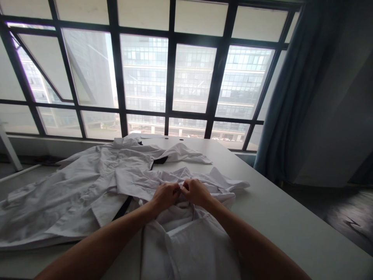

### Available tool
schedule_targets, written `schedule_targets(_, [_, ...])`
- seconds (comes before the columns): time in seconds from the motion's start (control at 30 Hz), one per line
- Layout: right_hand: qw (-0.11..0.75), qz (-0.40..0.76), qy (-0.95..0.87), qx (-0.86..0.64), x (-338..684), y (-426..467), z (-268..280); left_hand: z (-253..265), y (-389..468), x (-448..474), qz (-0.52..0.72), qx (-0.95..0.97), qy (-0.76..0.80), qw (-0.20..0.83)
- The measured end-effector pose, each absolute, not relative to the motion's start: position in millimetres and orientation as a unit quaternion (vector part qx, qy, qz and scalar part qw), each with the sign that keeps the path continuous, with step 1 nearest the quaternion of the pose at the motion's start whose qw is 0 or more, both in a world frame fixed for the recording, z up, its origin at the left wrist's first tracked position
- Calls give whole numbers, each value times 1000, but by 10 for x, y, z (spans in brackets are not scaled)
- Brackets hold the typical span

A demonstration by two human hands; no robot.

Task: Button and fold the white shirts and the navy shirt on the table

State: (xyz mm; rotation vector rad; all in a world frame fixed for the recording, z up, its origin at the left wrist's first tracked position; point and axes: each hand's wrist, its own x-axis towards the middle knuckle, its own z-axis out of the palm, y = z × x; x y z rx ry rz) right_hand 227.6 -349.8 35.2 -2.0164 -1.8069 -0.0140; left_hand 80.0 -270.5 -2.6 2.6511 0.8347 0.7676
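A white coat (201, 241) lies on the white table (276, 217) in front of me, its lower part hanging toward my body. Both hands meet at its upper middle. My left hand (166, 194) has its fingers closed in a pinch on the coat's cloth. Close beside it, almost touching, my right hand (196, 191) pinches the same cloth. The exact bit between the fingertips is too small to make out. Creased cloth and a sleeve spread beyond the hands to the right.
Another white coat (72, 194) lies spread and wrinkled at the left, with dark material (124, 208) showing beneath it. Behind the table runs a large dark-framed window (171, 77). A blue-grey curtain (291, 105) hangs at the right. A white metal frame (10, 149) stands far left.
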Motion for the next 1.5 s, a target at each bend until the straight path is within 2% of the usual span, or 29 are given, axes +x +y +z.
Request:
schedule_targets(0.2, [234, 65, -667, -705, 2401, -3436, 303, -35, -2702, 808, 284, 912, 259, 144])
schedule_targets(0.37, [193, 33, -649, -735, 2525, -3423, 265, 0, -2726, 785, 292, 919, 213, 156])
schedule_targets(0.5, [140, 21, -635, -759, 2595, -3504, 366, 88, -2720, 695, 199, 950, 190, 144])
schedule_targets(0.6, [85, 109, -660, -738, 2683, -3537, 434, 164, -2717, 623, 118, 960, 178, 179])
schedule_targets(0.67, [110, 134, -659, -732, 2741, -3503, 421, 198, -2736, 598, 89, 961, 157, 208])
schedule_targets(0.77, [227, 54, -619, -750, 2785, -3373, 305, 227, -2793, 603, 77, 964, 130, 219])
schedule_targets(0.83, [278, 42, -605, -745, 2779, -3265, 191, 243, -2824, 622, 80, 968, 127, 201])
schedule_targets(0.9, [302, 84, -610, -727, 2758, -3169, 80, 261, -2822, 644, 123, 967, 153, 166])
schedule_targets(1.03, [338, 159, -590, -715, 2734, -3052, -65, 269, -2692, 668, 292, 921, 243, 88])
schedule_targets(1.1, [347, 175, -573, -721, 2739, -3029, -94, 243, -2595, 663, 319, 907, 268, 68])
schedule_targets(1.27, [313, 166, -566, -744, 2724, -3039, -74, 162, -2416, 612, 256, 885, 387, 42])
schedule_targets(1.4, [273, 181, -553, -766, 2662, -3086, -16, 158, -2314, 563, 165, 849, 496, 76])
schedule_targets(1.5, [280, 200, -557, -756, 2640, -3097, -5, 140, -2235, 535, 158, 838, 513, 100])
